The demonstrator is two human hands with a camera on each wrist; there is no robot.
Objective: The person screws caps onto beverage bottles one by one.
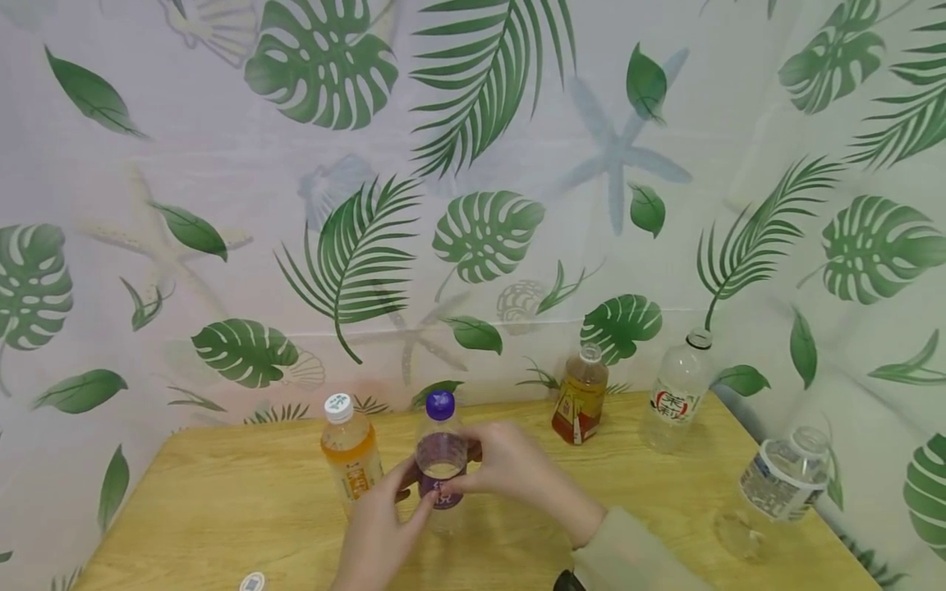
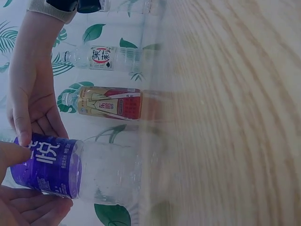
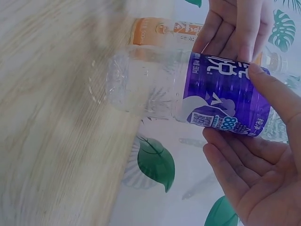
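Observation:
A clear plastic bottle with a purple cap and a purple label stands upright between my two hands near the middle of the table. My left hand grips it from the left, thumb across the front of the label. From the right my right hand holds the same label, its thumb also in front and its fingers passing behind. In the right wrist view, the purple label lies between both hands, and the bottle's lower part is bare and see-through. Just left of my left hand is an orange-labelled bottle with a white cap.
Toward the back right stand a capless bottle with a red and yellow label and a clear capless bottle. Another clear capless bottle is at the right edge. A small white disc lies at the front left. Leaf-patterned cloth hangs behind the wooden table.

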